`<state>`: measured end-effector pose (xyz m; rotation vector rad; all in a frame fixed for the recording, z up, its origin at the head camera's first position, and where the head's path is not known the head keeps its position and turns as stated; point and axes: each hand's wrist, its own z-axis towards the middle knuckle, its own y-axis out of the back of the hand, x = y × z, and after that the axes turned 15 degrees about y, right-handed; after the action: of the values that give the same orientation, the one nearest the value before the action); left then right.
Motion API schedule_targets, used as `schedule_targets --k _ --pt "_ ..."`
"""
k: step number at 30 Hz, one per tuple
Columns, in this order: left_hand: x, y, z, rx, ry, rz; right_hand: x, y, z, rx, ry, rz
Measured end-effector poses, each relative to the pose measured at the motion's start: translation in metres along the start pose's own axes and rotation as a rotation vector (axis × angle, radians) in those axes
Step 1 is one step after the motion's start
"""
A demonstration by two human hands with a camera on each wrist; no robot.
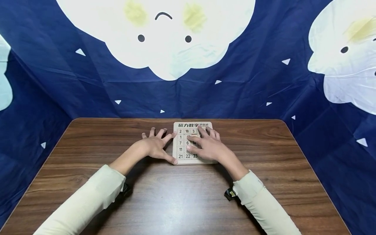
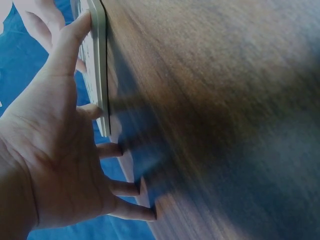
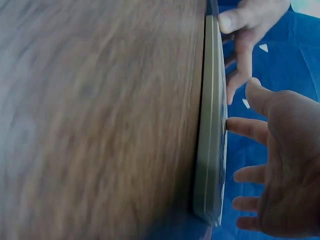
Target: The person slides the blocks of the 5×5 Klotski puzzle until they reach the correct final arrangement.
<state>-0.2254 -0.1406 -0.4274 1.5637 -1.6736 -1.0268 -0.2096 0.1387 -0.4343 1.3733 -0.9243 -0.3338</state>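
A pale number sliding puzzle lies on the table with black-printed square tiles and dark characters along its top. My left hand is spread at its left side, thumb at the lower left corner and index fingertip at the upper left edge. Over the tiles hovers my right hand, its fingers extended and covering much of the right half. In the right wrist view, the index finger reaches the puzzle's face while the thumb is raised off it. The tiles beneath this hand are hidden.
The brown wood-grain table has its far edge just behind the puzzle. Dark blue cloth with white clouds and small triangles hangs behind and at both sides. A dark band-like device sits at the right cuff.
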Motion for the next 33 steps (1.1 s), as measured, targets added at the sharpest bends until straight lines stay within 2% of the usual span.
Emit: schedule_targets --k 5,9,13,19,23,28,33 --pt "0.002 -0.001 0.0 -0.007 -0.006 -0.003 -0.004 0.005 -0.002 -0.05 -0.047 -0.014" --pt "0.004 0.0 -0.001 0.001 0.001 -0.01 -0.002 0.006 0.012 -0.085 -0.007 0.011" --pt "0.005 0.0 -0.001 0.004 0.0 -0.017 0.004 0.003 0.026 -0.062 0.023 0.019" --pt "0.003 0.001 -0.002 0.008 0.0 -0.015 0.009 0.003 0.016 0.014 0.019 0.007" --pt "0.003 0.002 -0.003 0.001 0.003 -0.019 0.003 0.009 0.01 -0.019 0.011 0.032" --pt "0.002 0.001 -0.003 -0.008 -0.008 -0.018 -0.01 0.011 0.011 -0.087 -0.075 0.035" --pt "0.002 0.0 -0.002 -0.004 -0.008 -0.014 -0.007 0.005 0.018 -0.046 -0.057 0.05"
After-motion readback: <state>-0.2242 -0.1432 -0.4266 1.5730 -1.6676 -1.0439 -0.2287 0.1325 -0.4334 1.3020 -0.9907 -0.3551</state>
